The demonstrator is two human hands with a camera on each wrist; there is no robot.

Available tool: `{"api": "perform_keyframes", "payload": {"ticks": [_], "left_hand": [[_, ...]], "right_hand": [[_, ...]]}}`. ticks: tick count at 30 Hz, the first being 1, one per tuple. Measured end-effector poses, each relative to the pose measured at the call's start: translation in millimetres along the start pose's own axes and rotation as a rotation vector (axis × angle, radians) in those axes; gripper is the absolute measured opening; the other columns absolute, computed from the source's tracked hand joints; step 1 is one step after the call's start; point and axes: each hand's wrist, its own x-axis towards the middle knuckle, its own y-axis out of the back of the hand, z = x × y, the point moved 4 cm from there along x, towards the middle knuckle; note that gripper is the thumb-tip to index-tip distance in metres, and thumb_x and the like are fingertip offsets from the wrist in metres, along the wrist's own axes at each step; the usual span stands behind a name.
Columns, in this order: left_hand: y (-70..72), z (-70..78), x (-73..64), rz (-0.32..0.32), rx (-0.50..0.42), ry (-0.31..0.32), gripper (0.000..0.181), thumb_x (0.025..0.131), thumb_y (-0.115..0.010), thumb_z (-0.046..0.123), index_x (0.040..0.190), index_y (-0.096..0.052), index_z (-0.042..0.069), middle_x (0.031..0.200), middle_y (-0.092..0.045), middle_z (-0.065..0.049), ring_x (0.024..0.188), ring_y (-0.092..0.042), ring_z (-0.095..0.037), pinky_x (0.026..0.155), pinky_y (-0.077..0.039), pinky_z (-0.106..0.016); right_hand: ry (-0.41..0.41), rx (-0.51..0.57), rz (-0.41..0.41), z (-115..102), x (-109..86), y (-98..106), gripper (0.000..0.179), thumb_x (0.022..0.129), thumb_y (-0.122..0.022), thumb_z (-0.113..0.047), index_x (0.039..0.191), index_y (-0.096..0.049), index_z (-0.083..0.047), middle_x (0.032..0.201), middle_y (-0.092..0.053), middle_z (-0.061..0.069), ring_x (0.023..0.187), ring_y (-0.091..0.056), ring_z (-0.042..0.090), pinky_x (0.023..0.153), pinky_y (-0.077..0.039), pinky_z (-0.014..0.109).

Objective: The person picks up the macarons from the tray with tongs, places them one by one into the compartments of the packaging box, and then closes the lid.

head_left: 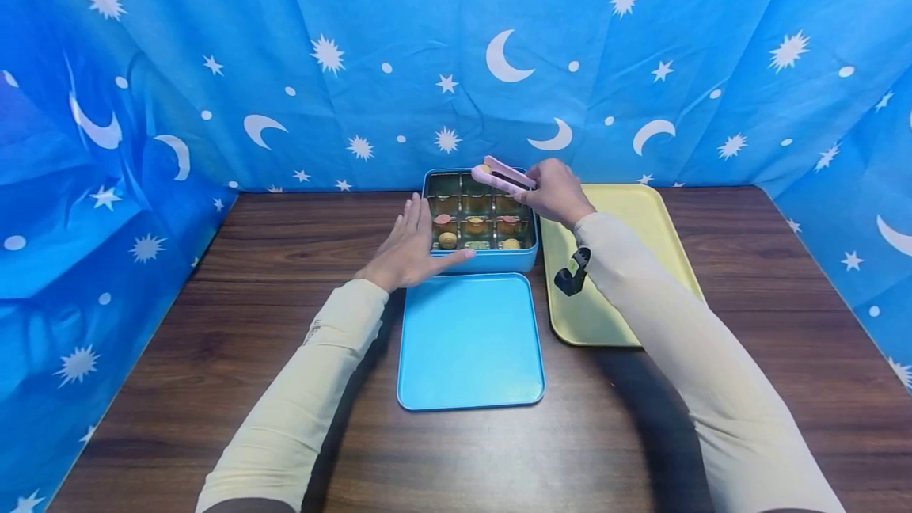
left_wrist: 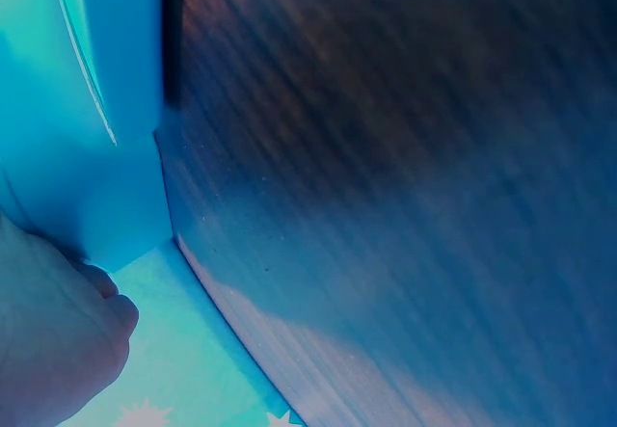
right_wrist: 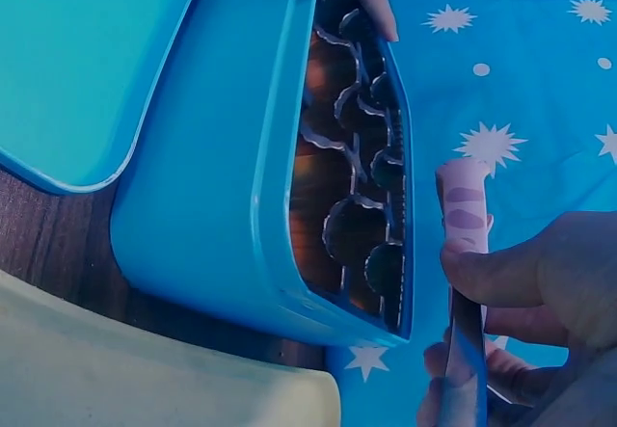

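Note:
A blue square tin (head_left: pixel 484 261) stands at the back of the table, with a divided insert inside. Small round cookies (head_left: pixel 447 240) in brown, pink, yellow and green lie in its front compartments. My left hand (head_left: pixel 409 248) rests against the tin's left side and front corner, fingers straight. In my right hand (head_left: pixel 559 190) is a pair of pink tongs (head_left: pixel 502 176), gripped between thumb and fingers above the tin's back right part. A small yellowish piece, seemingly a cookie, shows at the tongs' tips. The right wrist view shows the tongs (right_wrist: pixel 465 205) from the side, beyond the tin's rim.
A light blue lid (head_left: pixel 470 343) lies flat in front of the tin. To the right, a yellow tray (head_left: pixel 591 311) lies partly under my right forearm. A blue star-and-moon curtain (head_left: pixel 427 62) hangs behind the brown wooden table (head_left: pixel 285 260).

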Motion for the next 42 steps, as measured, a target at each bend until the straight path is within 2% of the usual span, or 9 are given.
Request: {"api": "perform_keyframes", "payload": {"ticks": [9,18,23,27,36,39,42], "left_hand": [[-0.1,0.4,0.2,0.008,0.005,-0.01,0.129,0.083,-0.045,0.088,0.16,0.008,0.0,0.167,0.014,-0.018,0.154,0.01,-0.035,0.123,-0.002,-0.05],[-0.6,-0.7,1.0,0.008,0.003,-0.002,0.13,0.081,-0.044,0.09,0.16,0.008,0.0,0.167,0.015,-0.018,0.154,0.012,-0.033,0.123,-0.001,-0.049],[-1.7,-0.7,0.3,0.005,-0.003,0.008,0.131,0.081,-0.045,0.09,0.16,0.01,0.001,0.167,0.016,-0.017,0.154,0.012,-0.034,0.123,-0.002,-0.05],[-0.8,0.8,-0.7,0.007,-0.008,0.005,0.131,0.081,-0.045,0.09,0.16,0.009,0.0,0.167,0.016,-0.018,0.154,0.011,-0.034,0.123,-0.002,-0.05],[0.5,-0.9,0.0,-0.001,0.005,-0.014,0.131,0.081,-0.042,0.091,0.159,0.01,0.0,0.166,0.019,-0.017,0.153,0.015,-0.032,0.123,-0.001,-0.05],[-0.3,-0.8,0.3,0.004,0.006,-0.015,0.131,0.081,-0.042,0.09,0.159,0.01,-0.001,0.167,0.017,-0.018,0.154,0.014,-0.032,0.123,-0.001,-0.05],[-1.1,-0.3,-0.1,0.003,0.002,-0.014,0.13,0.082,-0.043,0.09,0.159,0.01,0.0,0.166,0.019,-0.017,0.153,0.015,-0.032,0.123,-0.001,-0.05]], "right_hand": [[0.005,0.005,0.006,2.5,0.7,-0.3,0.036,0.096,-0.072,-0.021,0.122,-0.067,0.004,0.107,-0.064,0.019,0.094,-0.055,0.032,0.078,-0.047,0.041],[0.026,0.044,-0.015,11.7,-13.4,13.5,0.04,0.096,-0.071,-0.017,0.129,-0.065,0.005,0.114,-0.064,0.02,0.098,-0.054,0.033,0.077,-0.046,0.041],[0.04,0.028,-0.002,22.0,-26.4,28.8,0.039,0.096,-0.071,-0.016,0.127,-0.066,0.006,0.115,-0.064,0.021,0.099,-0.052,0.033,0.077,-0.045,0.041],[0.034,0.017,0.012,31.3,-39.3,43.8,0.039,0.096,-0.071,-0.015,0.127,-0.066,0.007,0.113,-0.064,0.021,0.095,-0.05,0.031,0.071,-0.044,0.038],[0.044,-0.056,0.006,59.6,-72.0,76.6,0.045,0.095,-0.071,-0.019,0.132,-0.063,0.007,0.11,-0.063,0.021,0.069,-0.047,0.025,0.056,-0.041,0.034],[0.057,-0.087,-0.007,70.1,-82.8,84.7,0.047,0.094,-0.073,-0.019,0.131,-0.063,0.008,0.112,-0.062,0.023,0.07,-0.046,0.025,0.055,-0.04,0.035],[0.062,-0.117,-0.034,81.7,-93.1,90.1,0.048,0.093,-0.074,-0.019,0.129,-0.063,0.011,0.11,-0.062,0.025,0.079,-0.045,0.028,0.059,-0.04,0.036]]}}
